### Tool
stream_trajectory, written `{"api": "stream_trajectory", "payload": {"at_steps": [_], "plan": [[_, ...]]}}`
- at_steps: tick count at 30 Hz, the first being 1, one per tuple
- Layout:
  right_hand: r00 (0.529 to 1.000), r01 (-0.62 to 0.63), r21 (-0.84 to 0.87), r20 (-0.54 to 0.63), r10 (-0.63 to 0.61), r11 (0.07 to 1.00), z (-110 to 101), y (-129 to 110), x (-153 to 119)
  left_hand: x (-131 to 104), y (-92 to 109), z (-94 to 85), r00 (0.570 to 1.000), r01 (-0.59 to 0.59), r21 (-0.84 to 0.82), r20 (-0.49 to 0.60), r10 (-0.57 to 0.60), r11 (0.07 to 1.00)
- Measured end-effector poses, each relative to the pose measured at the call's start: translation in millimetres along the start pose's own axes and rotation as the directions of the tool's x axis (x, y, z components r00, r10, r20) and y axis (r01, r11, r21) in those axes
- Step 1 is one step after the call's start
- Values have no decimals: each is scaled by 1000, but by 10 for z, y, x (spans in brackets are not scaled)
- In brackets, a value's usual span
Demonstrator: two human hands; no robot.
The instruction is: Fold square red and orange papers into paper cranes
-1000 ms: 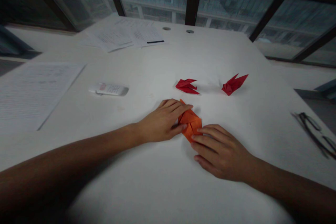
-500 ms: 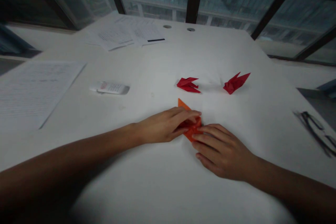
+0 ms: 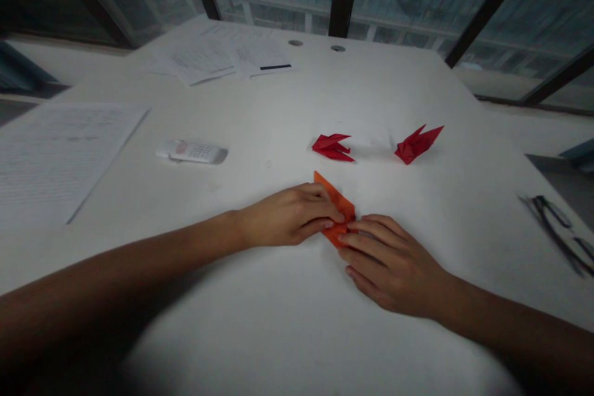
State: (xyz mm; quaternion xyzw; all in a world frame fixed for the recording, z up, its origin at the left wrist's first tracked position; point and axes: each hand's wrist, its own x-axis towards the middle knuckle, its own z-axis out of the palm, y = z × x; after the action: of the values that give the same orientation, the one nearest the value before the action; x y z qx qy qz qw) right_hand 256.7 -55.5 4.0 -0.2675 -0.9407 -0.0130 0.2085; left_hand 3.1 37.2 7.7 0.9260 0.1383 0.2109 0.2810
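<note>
A folded piece of orange origami paper (image 3: 338, 195) lies flat on the white table, partly covered by my fingers. My left hand (image 3: 297, 214) comes over it from the left, fingers curled, with the thumb and index fingertips pressed onto its middle. From the right, my right hand (image 3: 394, 265) holds the paper's lower right edge under its fingertips. Just beyond the paper lie a folded red origami piece (image 3: 332, 147) with pointed ends and, farther right, a second red origami piece (image 3: 416, 145).
To the left lies a white tube (image 3: 192, 151). A printed sheet (image 3: 69, 154) covers the left side, and more papers (image 3: 204, 62) lie at the far left. Black-framed glasses (image 3: 561, 223) rest near the right edge. Windows (image 3: 417, 6) stand behind the table.
My left hand's fingers have drawn back and curled down onto the paper's middle, uncovering more of its upper right edge. The right hand stays nearly still.
</note>
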Motion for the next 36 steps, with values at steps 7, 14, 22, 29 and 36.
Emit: {"api": "stream_trajectory", "payload": {"at_steps": [7,14,22,29,36], "plan": [[997,-7,1,-75,7,1000,1,-7,-17,3,-31,-11,1000,29,-32,0,-29,999],[1000,-14,-2,1,14,1000,8,10,-6,8,-20,-15,999,36,-15,-12,-36,999],[997,-71,112,-25,74,991,5,36,3,4,-9,-24,999,33,-30,-11,-34,999],[966,-198,197,-125,225,960,22,67,8,-6,-11,-43,998,61,-28,-10,-61,998],[902,-408,216,-55,428,887,46,104,-6,-4,-21,-56,997,-38,-50,-69,34,998]]}}
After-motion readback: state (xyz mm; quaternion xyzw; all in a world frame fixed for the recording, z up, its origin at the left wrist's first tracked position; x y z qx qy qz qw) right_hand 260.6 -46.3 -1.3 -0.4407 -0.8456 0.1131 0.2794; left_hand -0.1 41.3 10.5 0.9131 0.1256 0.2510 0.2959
